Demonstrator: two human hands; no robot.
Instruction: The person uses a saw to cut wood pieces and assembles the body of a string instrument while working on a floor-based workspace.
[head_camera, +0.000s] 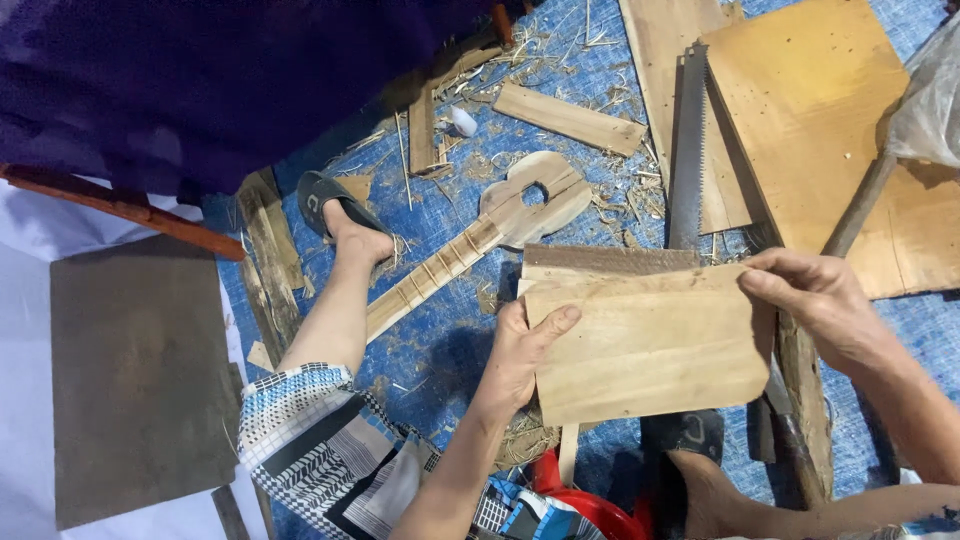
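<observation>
Now left hand (522, 350) and right hand (815, 295) pinch pale flat wooden board (650, 340) above grey handsaw (688, 150); keep grip firm, board level.

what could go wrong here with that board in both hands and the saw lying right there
1. The handsaw lies teeth-up beside the wooden board; the right hand at the board's top corner could brush the blade if it drifts.
2. The board's rough edges may splinter into the left hand.
3. Bare feet rest among wood scraps and shavings, so a dropped board could hit the left foot.
</observation>
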